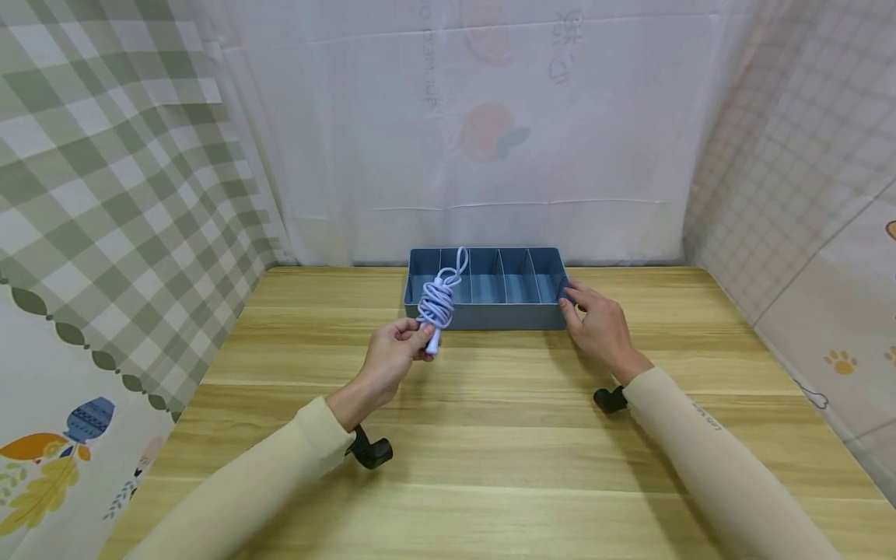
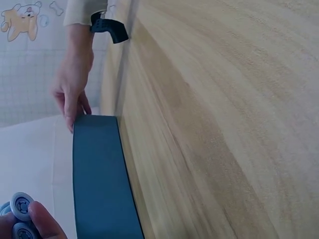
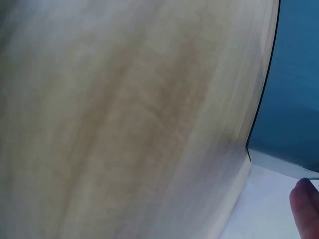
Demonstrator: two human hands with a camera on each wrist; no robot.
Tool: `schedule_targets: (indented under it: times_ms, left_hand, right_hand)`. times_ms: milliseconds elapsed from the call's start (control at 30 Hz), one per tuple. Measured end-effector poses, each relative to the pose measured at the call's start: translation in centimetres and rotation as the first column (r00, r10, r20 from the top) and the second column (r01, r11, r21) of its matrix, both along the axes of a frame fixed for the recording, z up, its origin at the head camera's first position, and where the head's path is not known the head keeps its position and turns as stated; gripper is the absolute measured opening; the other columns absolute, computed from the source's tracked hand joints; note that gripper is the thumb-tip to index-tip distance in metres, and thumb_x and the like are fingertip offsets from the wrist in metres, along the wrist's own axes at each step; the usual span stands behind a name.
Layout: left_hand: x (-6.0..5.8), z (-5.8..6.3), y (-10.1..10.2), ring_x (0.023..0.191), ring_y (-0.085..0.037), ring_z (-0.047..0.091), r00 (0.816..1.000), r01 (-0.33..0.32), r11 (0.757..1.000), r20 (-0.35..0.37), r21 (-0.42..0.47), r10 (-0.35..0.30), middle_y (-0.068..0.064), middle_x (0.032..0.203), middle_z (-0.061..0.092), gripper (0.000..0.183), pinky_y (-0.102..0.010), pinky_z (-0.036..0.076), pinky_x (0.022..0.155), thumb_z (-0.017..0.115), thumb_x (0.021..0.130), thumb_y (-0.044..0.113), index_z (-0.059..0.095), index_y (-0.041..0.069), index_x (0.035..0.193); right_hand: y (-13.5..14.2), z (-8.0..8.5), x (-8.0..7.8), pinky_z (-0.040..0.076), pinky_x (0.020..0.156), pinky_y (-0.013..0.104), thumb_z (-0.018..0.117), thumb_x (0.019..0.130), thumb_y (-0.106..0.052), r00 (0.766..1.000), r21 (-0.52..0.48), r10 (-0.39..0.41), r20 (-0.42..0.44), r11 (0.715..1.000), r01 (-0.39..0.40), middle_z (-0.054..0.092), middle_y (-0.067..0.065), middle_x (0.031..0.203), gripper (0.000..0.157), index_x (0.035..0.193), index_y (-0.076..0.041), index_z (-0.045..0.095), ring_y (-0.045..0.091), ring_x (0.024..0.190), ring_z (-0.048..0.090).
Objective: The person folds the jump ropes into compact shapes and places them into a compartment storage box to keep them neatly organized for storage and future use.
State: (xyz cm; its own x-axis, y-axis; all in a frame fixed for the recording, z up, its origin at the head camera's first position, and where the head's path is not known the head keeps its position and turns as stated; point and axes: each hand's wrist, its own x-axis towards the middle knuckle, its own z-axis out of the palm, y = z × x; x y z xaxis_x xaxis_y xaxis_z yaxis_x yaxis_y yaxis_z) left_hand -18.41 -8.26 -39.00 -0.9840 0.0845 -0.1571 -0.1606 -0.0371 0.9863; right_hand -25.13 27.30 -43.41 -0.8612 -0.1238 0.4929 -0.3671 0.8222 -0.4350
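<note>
My left hand [image 1: 393, 354] pinches a bundled lavender jump rope [image 1: 437, 303] by its pale handles, with the cord wound round and a loop sticking up. The rope hangs before the left front of a blue-grey divided storage box [image 1: 490, 316], overlapping it in the head view. Two round handle ends [image 2: 22, 205] show beside a fingertip in the left wrist view. At the box's right end, my right hand [image 1: 600, 323] grips the front corner between thumb and fingers. Only a fingertip [image 3: 305, 204] of it appears in the right wrist view, close to the box edge.
The box stands near the back edge of a wood-grain table [image 1: 483, 435], its several compartments facing up. A white curtain [image 1: 350, 155] hangs behind it. Checked cloth [image 1: 140, 171] lines the left side and a patterned sheet [image 1: 805, 257] the right.
</note>
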Motion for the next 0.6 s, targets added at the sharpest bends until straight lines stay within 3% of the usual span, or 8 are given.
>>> schedule_targets:
  times_ms: [100, 367, 600]
  left_hand:
    - [-0.2, 0.2, 0.1, 0.081, -0.019, 0.069, 1.0, -0.02, 1.0, 0.011, 0.005, 0.02, -0.019, 0.104, 0.071, 0.024, -0.031, 0.06, 0.077, 0.063, 0.104, 0.013, 0.065, -0.005, 0.12]
    - [-0.9, 0.3, 0.6, 0.078, -0.018, 0.068, 0.998, -0.066, 0.997, 0.012, 0.034, 0.066, -0.021, 0.105, 0.072, 0.024, -0.029, 0.059, 0.075, 0.064, 0.103, 0.011, 0.065, -0.007, 0.118]
    - [-1.8, 0.9, 1.1, 0.074, -0.016, 0.066, 0.995, -0.096, 0.995, 0.011, 0.038, 0.095, -0.023, 0.108, 0.07, 0.026, -0.035, 0.06, 0.078, 0.066, 0.102, 0.013, 0.066, -0.007, 0.119]
  right_hand:
    - [-0.1, 0.0, 0.1, 0.057, 0.084, 0.054, 0.06, 0.104, -0.016, 1.0, -0.029, 0.014, 0.005, 0.999, -0.014, 0.057, 0.023, 0.142, 0.036, 0.128, 0.01, 0.065, 0.039, 0.103, 0.071]
    - [-0.6, -0.1, 0.1, 0.058, 0.083, 0.05, 0.061, 0.103, -0.012, 1.0, -0.104, 0.008, 0.019, 0.995, -0.006, 0.057, 0.024, 0.142, 0.035, 0.128, 0.012, 0.064, 0.043, 0.121, 0.061]
    - [-0.7, -0.1, 0.0, 0.058, 0.084, 0.05, 0.061, 0.102, -0.01, 1.0, -0.12, 0.007, 0.022, 0.993, -0.004, 0.057, 0.025, 0.142, 0.035, 0.128, 0.013, 0.063, 0.044, 0.122, 0.061]
